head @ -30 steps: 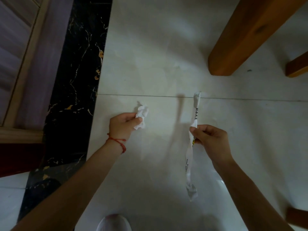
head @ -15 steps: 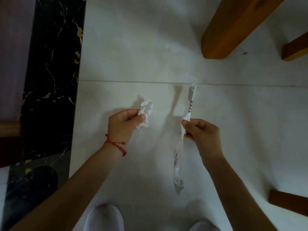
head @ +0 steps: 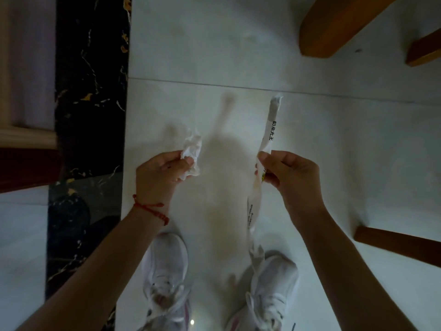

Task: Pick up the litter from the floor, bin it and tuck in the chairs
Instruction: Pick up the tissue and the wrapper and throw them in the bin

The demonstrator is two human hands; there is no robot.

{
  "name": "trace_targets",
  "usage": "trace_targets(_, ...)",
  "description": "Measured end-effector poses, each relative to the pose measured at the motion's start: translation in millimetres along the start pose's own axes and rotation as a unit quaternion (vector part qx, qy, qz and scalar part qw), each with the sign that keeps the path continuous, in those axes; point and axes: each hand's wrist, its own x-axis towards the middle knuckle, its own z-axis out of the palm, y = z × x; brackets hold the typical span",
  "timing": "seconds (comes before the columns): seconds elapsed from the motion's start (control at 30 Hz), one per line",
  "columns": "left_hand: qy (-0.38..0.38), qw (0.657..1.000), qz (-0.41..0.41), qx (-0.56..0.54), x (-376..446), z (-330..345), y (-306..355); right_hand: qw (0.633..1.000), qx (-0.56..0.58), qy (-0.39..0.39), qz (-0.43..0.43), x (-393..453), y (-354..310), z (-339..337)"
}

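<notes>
My left hand (head: 160, 174) pinches a crumpled white paper ball (head: 192, 150) above the pale floor tiles. My right hand (head: 290, 179) grips a long white straw wrapper (head: 268, 134) with black print near its middle. One end of the wrapper sticks up and away from me, the other hangs down toward my right shoe. Both pieces of litter are off the floor. A red string bracelet circles my left wrist.
A thick wooden furniture leg (head: 334, 29) stands at the top right, a thinner one (head: 423, 48) beside it, and a dark wooden leg (head: 396, 247) at the right edge. A black marble strip (head: 90, 91) runs down the left. My white shoes (head: 167, 278) are below.
The view has tilted down and back, bringing both shoes into sight. Both hands have risen with the litter still held, and the wrapper's lower end now hangs over my right shoe.
</notes>
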Motion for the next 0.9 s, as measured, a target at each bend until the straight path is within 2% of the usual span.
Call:
trace_targets(0.43,0.014,0.999,-0.034,-0.033,-128,-39,130,0.999,-0.019,-0.030,0.006,-134,-116,7)
trace_targets(0.63,0.004,0.999,-0.024,-0.033,-191,-53,216,1.000,-0.013,-0.020,-0.002,-206,-193,10)
trace_targets(0.9,0.013,0.997,-0.011,-0.072,-273,-69,337,0.998,-0.034,0.000,-0.055,-301,-310,17)
